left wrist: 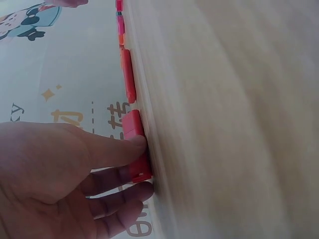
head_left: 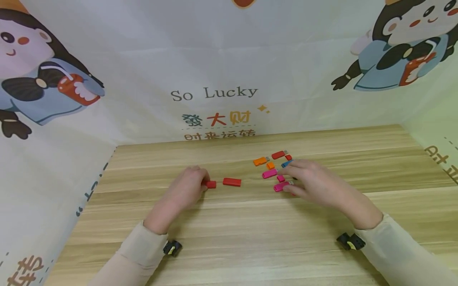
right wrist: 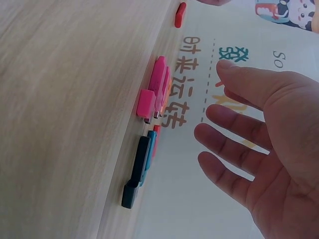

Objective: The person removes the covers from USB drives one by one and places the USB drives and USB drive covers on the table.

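My left hand [head_left: 186,186] is at the left of the table and pinches a red USB stick [left wrist: 133,123] between thumb and fingers, close against the wood. Just right of it lies a second red USB stick [head_left: 231,182]. Over the group on the right hovers my right hand [head_left: 315,182], fingers loosely bent and parted, with nothing in its grasp. Beneath and beside it are two pink USB sticks [head_left: 270,174] and a pink cap [right wrist: 146,103]. A dark USB stick [right wrist: 140,159] with its dark cap [right wrist: 129,195] is hidden from the head camera by this hand.
Behind the pink sticks lie an orange USB stick [head_left: 260,161], an orange cap [head_left: 270,165], an uncapped red USB stick [head_left: 278,155], a small red cap [head_left: 288,157] and a blue USB stick [head_left: 286,163]. A printed cloth [head_left: 214,59] rises at the table's back edge.
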A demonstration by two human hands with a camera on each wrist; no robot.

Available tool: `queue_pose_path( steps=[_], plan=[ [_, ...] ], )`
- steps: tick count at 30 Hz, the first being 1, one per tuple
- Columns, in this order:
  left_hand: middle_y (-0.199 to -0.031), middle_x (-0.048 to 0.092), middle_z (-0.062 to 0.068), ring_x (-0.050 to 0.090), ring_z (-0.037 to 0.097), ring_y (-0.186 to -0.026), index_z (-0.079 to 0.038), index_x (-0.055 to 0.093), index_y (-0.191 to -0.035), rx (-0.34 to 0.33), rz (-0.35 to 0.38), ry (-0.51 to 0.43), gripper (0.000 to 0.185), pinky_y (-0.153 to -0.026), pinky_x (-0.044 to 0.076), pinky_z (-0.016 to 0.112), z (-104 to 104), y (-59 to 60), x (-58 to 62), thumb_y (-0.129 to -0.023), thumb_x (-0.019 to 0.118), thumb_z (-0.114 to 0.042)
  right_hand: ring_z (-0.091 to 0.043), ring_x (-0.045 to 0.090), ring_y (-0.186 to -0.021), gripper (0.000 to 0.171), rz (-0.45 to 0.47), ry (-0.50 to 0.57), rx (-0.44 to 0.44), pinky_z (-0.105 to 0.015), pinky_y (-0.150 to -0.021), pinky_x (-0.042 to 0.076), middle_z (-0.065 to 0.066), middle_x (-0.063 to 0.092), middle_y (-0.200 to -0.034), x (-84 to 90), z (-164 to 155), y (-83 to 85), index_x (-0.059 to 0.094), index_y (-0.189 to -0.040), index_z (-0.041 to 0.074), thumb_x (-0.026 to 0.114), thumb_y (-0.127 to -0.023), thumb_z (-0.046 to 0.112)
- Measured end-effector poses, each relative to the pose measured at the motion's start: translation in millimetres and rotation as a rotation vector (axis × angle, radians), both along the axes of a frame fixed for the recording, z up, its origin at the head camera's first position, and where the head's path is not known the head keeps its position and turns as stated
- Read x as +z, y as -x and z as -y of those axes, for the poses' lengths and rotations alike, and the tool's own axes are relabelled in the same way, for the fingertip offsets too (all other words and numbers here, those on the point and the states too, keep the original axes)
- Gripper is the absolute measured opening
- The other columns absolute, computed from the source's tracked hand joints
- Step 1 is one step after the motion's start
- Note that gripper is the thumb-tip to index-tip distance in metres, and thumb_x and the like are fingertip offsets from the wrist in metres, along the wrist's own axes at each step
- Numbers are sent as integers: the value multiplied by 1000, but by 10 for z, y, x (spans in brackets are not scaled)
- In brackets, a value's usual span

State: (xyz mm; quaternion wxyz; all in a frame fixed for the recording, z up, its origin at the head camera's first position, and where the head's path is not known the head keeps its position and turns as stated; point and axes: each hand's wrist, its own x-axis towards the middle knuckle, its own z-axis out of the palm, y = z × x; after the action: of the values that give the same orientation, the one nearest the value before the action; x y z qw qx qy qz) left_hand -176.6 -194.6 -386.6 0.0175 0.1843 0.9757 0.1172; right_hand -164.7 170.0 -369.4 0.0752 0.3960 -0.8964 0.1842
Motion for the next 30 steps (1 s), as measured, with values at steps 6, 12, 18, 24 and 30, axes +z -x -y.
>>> queue_pose_path(
  steps=[6, 12, 18, 24, 30],
  plan=[
    [-86, 62, 4, 60, 23, -84, -7, 69, -93, 2, 7, -20, 12, -77, 55, 41, 11, 7, 1, -93, 79, -1, -27, 70, -107, 38, 14, -11, -18, -46, -92, 60, -10, 73, -118, 9, 8, -4, 74, -127, 4, 85, -94, 19],
    [-88, 62, 3, 60, 21, -81, -8, 68, -94, 29, 26, -56, 12, -74, 55, 39, -21, -14, 32, -95, 79, -3, -27, 69, -109, 38, 34, -8, -31, -47, -93, 59, -9, 72, -121, 24, 29, -1, 73, -128, 5, 84, -95, 20],
    [-89, 61, 3, 58, 20, -79, -7, 67, -96, 42, 23, -95, 11, -70, 53, 36, -104, -37, 127, -97, 78, -5, -28, 69, -113, 37, 45, 5, -38, -48, -96, 59, -9, 72, -123, 36, 38, 7, 73, -129, 5, 83, -96, 18],
    [-91, 62, 4, 58, 21, -79, -6, 68, -97, 22, -14, -121, 10, -72, 54, 37, -210, -55, 221, -97, 77, -3, -31, 68, -116, 41, 52, 17, -55, -50, -99, 57, -11, 70, -128, 54, 52, 29, 71, -133, 5, 83, -95, 17],
    [-94, 64, 5, 61, 21, -85, -7, 68, -97, -5, -58, -140, 8, -78, 56, 37, -339, -58, 288, -98, 74, -2, -31, 68, -117, 43, 32, 24, -66, -49, -99, 57, -12, 70, -129, 70, 72, 55, 71, -134, 5, 84, -95, 17]
  ],
)
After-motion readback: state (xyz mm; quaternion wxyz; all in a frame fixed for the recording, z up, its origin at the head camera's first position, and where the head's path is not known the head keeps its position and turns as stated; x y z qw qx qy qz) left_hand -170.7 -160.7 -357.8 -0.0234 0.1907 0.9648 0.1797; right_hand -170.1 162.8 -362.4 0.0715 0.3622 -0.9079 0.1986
